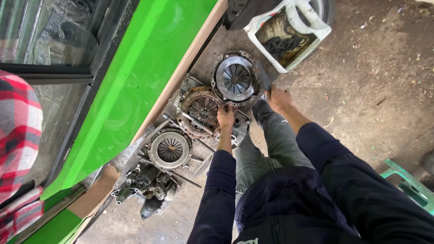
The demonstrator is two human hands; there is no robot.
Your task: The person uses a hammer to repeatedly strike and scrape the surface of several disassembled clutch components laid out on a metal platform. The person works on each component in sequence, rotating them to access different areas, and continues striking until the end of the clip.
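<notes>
A grey clutch pressure plate (235, 80) with a ring of spring fingers stands tilted on the vehicle's metal step. My left hand (225, 115) grips its lower rim, and my right hand (279, 98) holds its right edge. Just below it and partly under it lies a rusty clutch cover (202, 110), which my left hand also rests against. A third, cleaner pressure plate (170, 149) lies flat further down the step, apart from both hands.
A bright green vehicle body (135, 77) runs along the left. A cut-open white plastic jug (298, 27) holding dark oily parts sits at the top. Greasy metal parts (149, 187) lie below the plates. Another person's red plaid sleeve (18, 131) shows far left, and a green stool (409, 183) far right on the dirt floor.
</notes>
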